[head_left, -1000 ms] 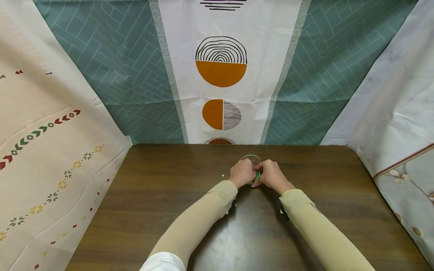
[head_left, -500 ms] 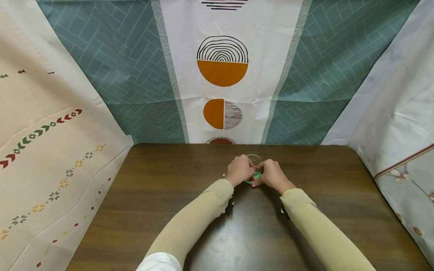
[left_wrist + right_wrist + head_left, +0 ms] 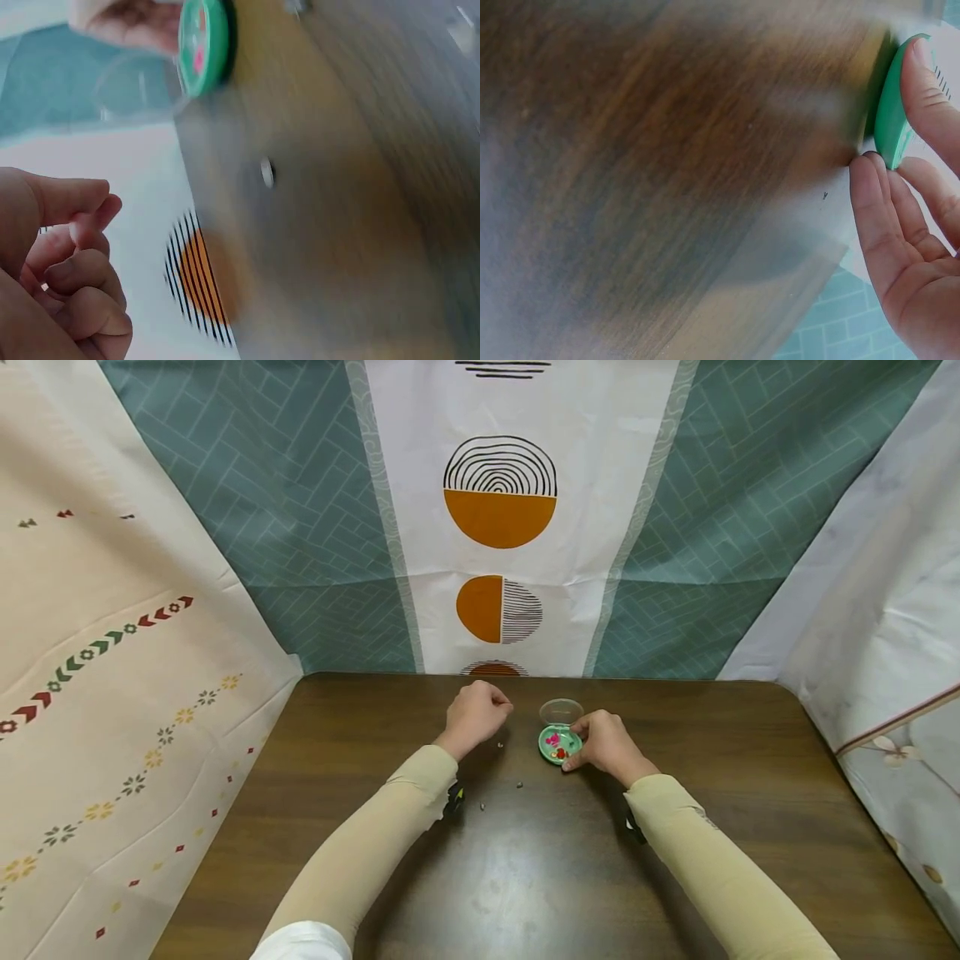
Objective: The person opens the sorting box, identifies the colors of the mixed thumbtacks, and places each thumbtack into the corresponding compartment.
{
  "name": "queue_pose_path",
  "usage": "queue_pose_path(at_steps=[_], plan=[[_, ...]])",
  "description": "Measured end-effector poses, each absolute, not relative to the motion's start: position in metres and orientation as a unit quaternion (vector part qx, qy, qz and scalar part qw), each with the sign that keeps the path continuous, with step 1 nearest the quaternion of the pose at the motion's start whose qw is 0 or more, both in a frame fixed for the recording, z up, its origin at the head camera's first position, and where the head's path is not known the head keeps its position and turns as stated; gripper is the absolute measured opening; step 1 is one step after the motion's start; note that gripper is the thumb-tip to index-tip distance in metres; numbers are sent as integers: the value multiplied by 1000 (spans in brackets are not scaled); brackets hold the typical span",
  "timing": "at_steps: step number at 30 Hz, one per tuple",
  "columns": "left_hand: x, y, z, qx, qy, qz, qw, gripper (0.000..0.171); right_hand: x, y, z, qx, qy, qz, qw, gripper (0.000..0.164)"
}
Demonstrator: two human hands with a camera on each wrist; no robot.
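Observation:
My right hand (image 3: pixel 609 745) holds the side of a small round green case (image 3: pixel 891 112) on the table, thumb at its rim and fingers at its other side. The case's clear lid (image 3: pixel 561 712) stands open toward the back. Inside lie small pink pieces (image 3: pixel 553 739) and red pieces (image 3: pixel 561 753). To the left of the case, my left hand (image 3: pixel 476 717) is raised above the table. In the left wrist view its fingers (image 3: pixel 86 270) are curled, thumb and forefinger close together, with nothing seen between them. A small shiny piece (image 3: pixel 268 172) lies on the table near that hand.
Two more small shiny pieces, one piece (image 3: pixel 519 785) nearer the case and another piece (image 3: pixel 482 807) further front, lie on the brown wooden table (image 3: pixel 360 760). A patterned cloth (image 3: pixel 495 627) hangs behind the table's back edge, with more cloth at both sides.
My left hand has moved from over the green case to the left and back, uncovering the case and the small pieces on the table. My right hand has stayed at the case.

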State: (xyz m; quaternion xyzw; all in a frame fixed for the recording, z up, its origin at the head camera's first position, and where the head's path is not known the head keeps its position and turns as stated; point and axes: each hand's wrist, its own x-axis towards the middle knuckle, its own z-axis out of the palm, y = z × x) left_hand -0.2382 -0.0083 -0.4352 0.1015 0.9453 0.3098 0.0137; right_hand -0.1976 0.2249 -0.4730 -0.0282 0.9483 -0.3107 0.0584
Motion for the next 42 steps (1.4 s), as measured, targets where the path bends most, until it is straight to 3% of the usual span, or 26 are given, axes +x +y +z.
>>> queue_pose_path(at_steps=[15, 24, 29, 34, 42], plan=[[-238, -54, -455, 87, 957, 263, 82, 13, -199, 225, -475, -25, 945, -319, 64, 65], [-220, -59, -459, 166, 942, 220, 191, 13, -198, 224, -475, -19, 943, -325, 69, 65], [-203, -62, -455, 208, 930, 189, 238, 28, -199, 225, -475, -21, 945, -321, 64, 65], [-186, -59, -456, 211, 933, 163, 242, 35, -199, 225, -475, -27, 946, -318, 59, 64], [-173, -52, -459, 204, 939, 161, 225, 23, -198, 224, -476, -22, 944, -323, 66, 66]])
